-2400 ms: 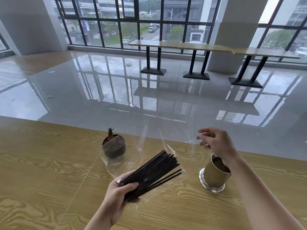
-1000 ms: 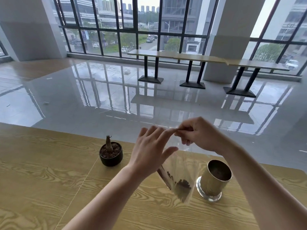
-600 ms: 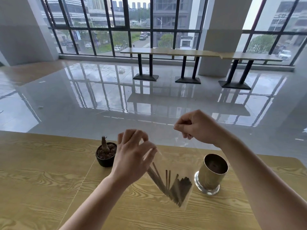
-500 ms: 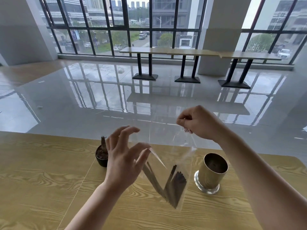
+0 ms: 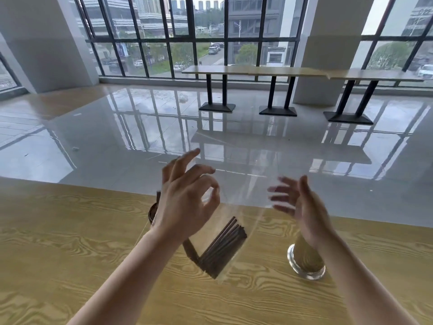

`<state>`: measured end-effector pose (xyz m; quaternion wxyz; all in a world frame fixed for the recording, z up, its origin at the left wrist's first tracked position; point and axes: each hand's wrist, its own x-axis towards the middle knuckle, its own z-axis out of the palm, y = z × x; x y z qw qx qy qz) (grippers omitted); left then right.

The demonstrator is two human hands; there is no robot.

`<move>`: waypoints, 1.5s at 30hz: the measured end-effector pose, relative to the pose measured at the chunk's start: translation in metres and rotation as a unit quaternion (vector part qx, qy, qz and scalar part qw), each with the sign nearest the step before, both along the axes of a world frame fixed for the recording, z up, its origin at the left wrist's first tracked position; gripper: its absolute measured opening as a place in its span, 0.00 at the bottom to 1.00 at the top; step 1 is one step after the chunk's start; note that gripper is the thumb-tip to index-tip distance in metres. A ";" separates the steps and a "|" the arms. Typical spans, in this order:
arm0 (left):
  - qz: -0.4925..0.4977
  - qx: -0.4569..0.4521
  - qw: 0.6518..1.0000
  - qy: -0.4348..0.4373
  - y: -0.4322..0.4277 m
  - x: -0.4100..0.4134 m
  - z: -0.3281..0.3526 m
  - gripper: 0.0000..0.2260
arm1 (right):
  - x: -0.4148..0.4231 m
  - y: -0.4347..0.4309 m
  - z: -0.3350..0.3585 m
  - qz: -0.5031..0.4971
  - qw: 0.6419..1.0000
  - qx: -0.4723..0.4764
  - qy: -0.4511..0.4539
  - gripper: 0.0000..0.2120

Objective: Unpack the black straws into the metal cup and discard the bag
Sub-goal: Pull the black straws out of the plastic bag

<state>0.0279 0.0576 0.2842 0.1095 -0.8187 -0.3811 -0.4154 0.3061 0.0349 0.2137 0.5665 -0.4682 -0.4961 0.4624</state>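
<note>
A glossy grey floor (image 5: 140,141) is spread across the room, and tall black-framed windows (image 5: 210,31) are mirrored in it. Long pale tables (image 5: 257,71) on black pedestal legs are ranged before the glass. The foreground is filled by a yellow wooden table (image 5: 70,242) marked with bold, swirling grain.

Above it a thin, clear plastic bag (image 5: 246,202) is held hanging. Its upper edge is pinched by the left hand (image 5: 185,207), thumb and forefinger closed in a ring, the other fingers raised and fanned apart. The right hand (image 5: 304,214) is blurred, its fingers straight and spread, palm turned toward the bag; whether the bag is touched cannot be told.

A brass-coloured metal cup (image 5: 307,259), cylindrical on a shiny flared base, is stood upright right of the bag, its top hidden by the right wrist. The black straws (image 5: 222,250) are bundled aslant in the bag's bottom. A small dark pot (image 5: 151,213) is mostly hidden behind the left hand.
</note>
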 end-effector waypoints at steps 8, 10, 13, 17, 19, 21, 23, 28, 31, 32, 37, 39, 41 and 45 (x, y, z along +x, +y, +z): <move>-0.017 0.016 0.998 0.054 -0.003 0.014 0.061 0.05 | -0.064 -0.018 -0.110 0.187 0.979 -0.079 -0.001 0.49; -0.018 0.022 0.997 0.067 -0.002 0.018 0.079 0.04 | -0.070 -0.003 -0.099 0.179 0.978 -0.090 0.050 0.38; -0.003 0.009 0.995 0.102 0.005 0.027 0.101 0.02 | -0.085 0.008 -0.095 0.213 0.960 -0.106 0.149 0.30; 0.013 -0.042 0.991 0.129 0.016 0.035 0.114 0.03 | -0.113 0.001 -0.104 0.258 0.928 -0.122 0.239 0.23; 0.018 -0.052 0.987 0.154 0.021 0.043 0.117 0.04 | -0.128 -0.008 -0.107 0.270 0.906 -0.142 0.293 0.22; 0.022 -0.059 0.979 0.194 0.027 0.055 0.118 0.04 | -0.146 -0.018 -0.108 0.279 0.881 -0.169 0.344 0.22; 0.026 -0.065 0.965 0.253 0.031 0.068 0.117 0.05 | -0.165 -0.027 -0.110 0.292 0.854 -0.199 0.381 0.22; 0.040 -0.083 0.938 0.333 0.029 0.079 0.128 0.18 | -0.195 -0.034 -0.106 0.268 0.803 -0.230 0.480 0.31; 0.048 -0.077 0.976 0.198 0.014 0.042 0.141 0.25 | -0.186 -0.028 -0.101 0.260 0.800 -0.217 0.496 0.31; 0.075 -0.082 0.981 0.160 0.008 0.021 0.140 0.30 | -0.181 -0.025 -0.102 0.276 0.795 -0.200 0.501 0.31; 0.221 -0.438 0.871 0.021 -0.017 -0.053 0.098 0.56 | -0.154 -0.010 -0.110 0.246 0.795 -0.190 0.521 0.30; 0.190 -0.528 0.827 -0.041 -0.017 -0.056 0.082 0.54 | -0.150 -0.004 -0.108 0.231 0.807 -0.195 0.508 0.29; 0.166 -0.536 0.824 -0.082 -0.014 -0.057 0.066 0.41 | -0.146 0.002 -0.108 0.227 0.807 -0.195 0.509 0.28; 0.157 -0.445 0.870 -0.143 -0.010 -0.060 0.052 0.15 | -0.139 0.009 -0.110 0.239 0.800 -0.176 0.521 0.24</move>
